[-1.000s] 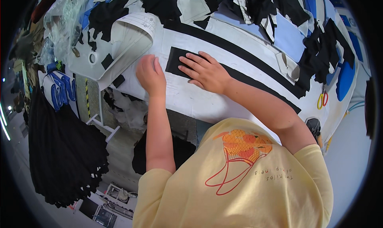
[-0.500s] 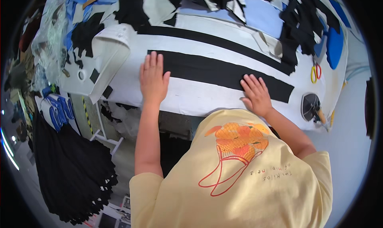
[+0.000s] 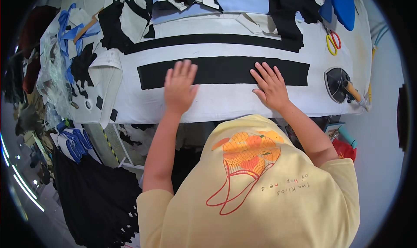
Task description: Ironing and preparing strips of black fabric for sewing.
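Observation:
A wide black fabric strip (image 3: pixel 221 71) lies flat across the white-covered table in front of me. My left hand (image 3: pixel 180 87) is over its left half, fingers stretched out and palm down near the strip's front edge. My right hand (image 3: pixel 270 84) rests with spread fingers on the right half, its thumb on the white cover. Neither hand grips anything. Beyond the wide strip runs a narrower black strip (image 3: pixel 208 40), roughly parallel to it.
An iron (image 3: pixel 336 84) with a wooden handle and red-and-yellow scissors (image 3: pixel 332 42) lie at the right. A curved white piece (image 3: pixel 105 68) and clear plastic (image 3: pixel 53 81) lie left. Light blue fabric (image 3: pixel 243 0) and black scraps cover the back. Black cloth (image 3: pixel 93 196) hangs lower left.
My left hand has moved inward from the wide strip's left end. My right hand stays at the right half, its fingers reaching farther over the fabric. The whole view has turned slightly.

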The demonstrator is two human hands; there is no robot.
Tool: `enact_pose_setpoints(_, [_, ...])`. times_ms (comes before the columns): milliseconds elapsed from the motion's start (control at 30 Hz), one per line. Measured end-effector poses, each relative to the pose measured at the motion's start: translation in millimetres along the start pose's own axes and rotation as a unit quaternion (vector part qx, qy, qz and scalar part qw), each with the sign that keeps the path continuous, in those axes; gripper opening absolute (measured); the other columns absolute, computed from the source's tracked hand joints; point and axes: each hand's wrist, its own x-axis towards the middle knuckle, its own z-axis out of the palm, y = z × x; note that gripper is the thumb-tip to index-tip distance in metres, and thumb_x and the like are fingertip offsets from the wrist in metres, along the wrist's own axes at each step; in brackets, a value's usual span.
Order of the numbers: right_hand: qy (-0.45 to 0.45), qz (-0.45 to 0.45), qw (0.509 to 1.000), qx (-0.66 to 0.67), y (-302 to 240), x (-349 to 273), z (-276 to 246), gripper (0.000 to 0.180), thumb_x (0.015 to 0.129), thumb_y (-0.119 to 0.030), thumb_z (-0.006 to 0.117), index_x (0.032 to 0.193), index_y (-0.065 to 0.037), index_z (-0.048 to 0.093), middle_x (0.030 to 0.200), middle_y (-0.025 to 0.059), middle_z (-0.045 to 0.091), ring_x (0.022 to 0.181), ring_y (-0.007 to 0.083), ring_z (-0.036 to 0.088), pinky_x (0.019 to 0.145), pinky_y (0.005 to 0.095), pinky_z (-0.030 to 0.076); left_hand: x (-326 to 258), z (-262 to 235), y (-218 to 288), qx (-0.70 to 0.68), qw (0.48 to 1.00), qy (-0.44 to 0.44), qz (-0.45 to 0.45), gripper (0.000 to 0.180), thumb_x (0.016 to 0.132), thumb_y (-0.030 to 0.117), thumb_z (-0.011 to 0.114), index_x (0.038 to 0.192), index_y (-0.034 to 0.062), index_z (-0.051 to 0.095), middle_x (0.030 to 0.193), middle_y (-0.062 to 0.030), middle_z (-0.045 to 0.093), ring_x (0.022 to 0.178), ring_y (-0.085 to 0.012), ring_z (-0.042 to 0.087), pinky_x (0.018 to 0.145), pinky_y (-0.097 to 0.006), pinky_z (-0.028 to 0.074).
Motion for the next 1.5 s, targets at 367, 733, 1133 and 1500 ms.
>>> enact_pose_setpoints(367, [0.077, 0.105, 0.991, 0.037, 32, -43, -1, 0.068, 0.088, -0.039, 0.062, 0.147, -0.016, 0.04, 0.156, 0.0066, 0.032, 0.144, 0.0263, 0.029, 0.117, 0.0475, 0.02, -14, 5, -11, 0.037, 0.997, 0.023, -0.066, 0.066, 0.088, 0.023, 0.06, 0.149, 0.0118, 0.036, 0.157, -0.0129, 0.03, 0.145, -0.0363, 0.025, 0.116, -0.053, 0.018])
enact_pose_setpoints(733, [0.155, 0.244, 0.949, -0.128, 141, -114, -40, 0.074, 0.085, -0.039, 0.066, 0.148, -0.014, 0.038, 0.156, 0.0099, 0.032, 0.145, 0.0283, 0.028, 0.116, 0.0526, 0.019, -9, 14, -7, 0.035, 0.998, 0.034, -0.045, 0.063, 0.092, 0.025, 0.048, 0.151, 0.0085, 0.033, 0.158, -0.0146, 0.027, 0.146, -0.0371, 0.021, 0.117, -0.052, 0.015])
enact_pose_setpoints(1133, [-0.047, 0.259, 0.965, 0.003, 217, -132, -155, 0.035, 0.077, -0.024, 0.076, 0.104, -0.013, 0.057, 0.097, 0.011, 0.065, 0.094, 0.0357, 0.063, 0.077, 0.0449, 0.05, -12, 13, -20, 0.018, 0.995, 0.057, -0.076, 0.064, 0.093, 0.021, 0.047, 0.152, 0.0055, 0.028, 0.158, -0.0157, 0.026, 0.147, -0.0347, 0.021, 0.119, -0.049, 0.014])
enact_pose_setpoints(1500, [-0.105, 0.105, 0.989, 0.025, 42, 7, -108, 0.022, 0.079, -0.009, 0.065, 0.098, -0.01, 0.055, 0.1, 0.0158, 0.056, 0.068, 0.0352, 0.065, 0.059, 0.0442, 0.053, -12, 13, -14, 0.038, 0.993, 0.072, -0.091, 0.063, 0.092, 0.024, 0.047, 0.151, 0.0085, 0.031, 0.158, -0.0127, 0.028, 0.147, -0.033, 0.023, 0.119, -0.048, 0.016])
